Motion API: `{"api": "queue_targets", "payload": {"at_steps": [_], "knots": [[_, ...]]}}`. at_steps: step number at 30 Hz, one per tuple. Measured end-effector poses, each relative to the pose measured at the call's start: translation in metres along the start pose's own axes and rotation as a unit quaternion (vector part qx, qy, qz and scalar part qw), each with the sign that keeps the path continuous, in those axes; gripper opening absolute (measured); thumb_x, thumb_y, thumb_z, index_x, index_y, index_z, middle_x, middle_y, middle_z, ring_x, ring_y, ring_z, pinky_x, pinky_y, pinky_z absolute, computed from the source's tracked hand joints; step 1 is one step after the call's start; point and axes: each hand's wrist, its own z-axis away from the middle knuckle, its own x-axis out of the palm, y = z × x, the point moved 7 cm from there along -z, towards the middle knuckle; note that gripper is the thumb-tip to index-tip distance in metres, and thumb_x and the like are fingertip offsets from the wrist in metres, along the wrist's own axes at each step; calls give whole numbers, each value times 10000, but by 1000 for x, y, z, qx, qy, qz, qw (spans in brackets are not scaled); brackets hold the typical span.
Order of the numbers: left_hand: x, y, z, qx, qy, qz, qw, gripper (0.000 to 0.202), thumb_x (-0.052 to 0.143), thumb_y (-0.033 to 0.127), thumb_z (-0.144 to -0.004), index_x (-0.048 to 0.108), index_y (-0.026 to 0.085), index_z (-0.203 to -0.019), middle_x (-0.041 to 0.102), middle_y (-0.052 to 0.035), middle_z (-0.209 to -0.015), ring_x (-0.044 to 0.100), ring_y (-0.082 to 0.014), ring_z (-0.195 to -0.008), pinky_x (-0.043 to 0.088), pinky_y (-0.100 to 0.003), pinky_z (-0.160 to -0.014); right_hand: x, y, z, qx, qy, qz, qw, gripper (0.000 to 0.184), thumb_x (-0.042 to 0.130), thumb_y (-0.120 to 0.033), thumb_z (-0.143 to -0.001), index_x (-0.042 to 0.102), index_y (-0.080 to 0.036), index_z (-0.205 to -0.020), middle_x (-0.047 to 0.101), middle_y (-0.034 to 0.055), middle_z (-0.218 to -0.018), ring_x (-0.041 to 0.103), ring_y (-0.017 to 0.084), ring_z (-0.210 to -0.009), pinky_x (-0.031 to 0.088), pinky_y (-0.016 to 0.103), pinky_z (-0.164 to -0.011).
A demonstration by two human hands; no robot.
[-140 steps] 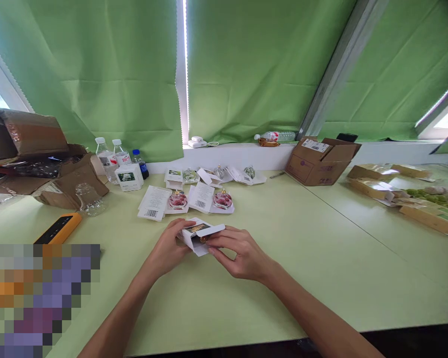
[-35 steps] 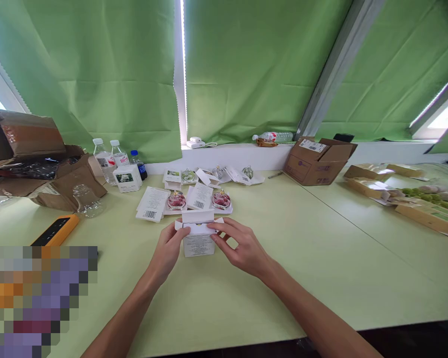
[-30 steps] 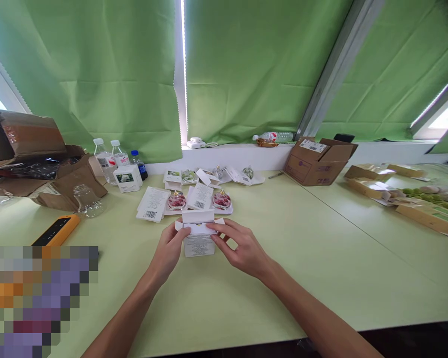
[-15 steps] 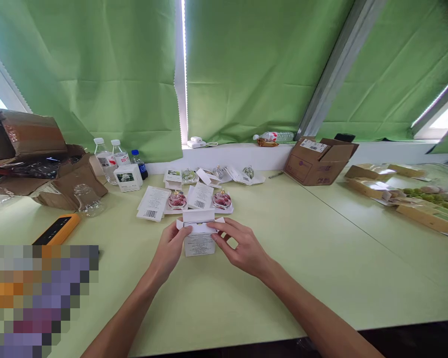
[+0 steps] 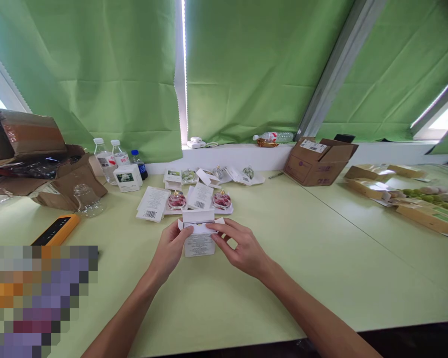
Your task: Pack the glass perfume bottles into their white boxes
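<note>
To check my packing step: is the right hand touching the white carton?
Touching. The head view shows the right hand with its fingers on the white carton, near its open flap.

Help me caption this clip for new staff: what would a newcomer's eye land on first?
The left hand and right hand come first, holding a small white carton with its top flap raised, near the front of the pale green table. Just beyond them sit two round glass bottles with pink contents among white papers. Large green curtains fill the wall behind.
</note>
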Motion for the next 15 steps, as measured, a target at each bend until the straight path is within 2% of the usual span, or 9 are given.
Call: {"api": "queue_targets", "payload": {"at_steps": [7,15], "knots": [[3,4,1,8,-7,4,1000,367,636,374,-786,658,146,-1073,716,-64,-969,633,-222,-883,472,-293,-766,-2,-5,-1,-10,-4,27,1000,338,477,-234,-931,569,-275,-1254,602,55,-930,597,134,-695,536,267,-601],[2,0,1,11,3,-20,1000,355,620,390,-797,659,147,-1054,712,-54,-954,628,-218,-878,476,-272,-720,-1,-4,-1,-13,-6,23,1000,345,467,-231,-936,562,-281,-1264,591,59,-915,587,139,-696,517,268,-599]]}}
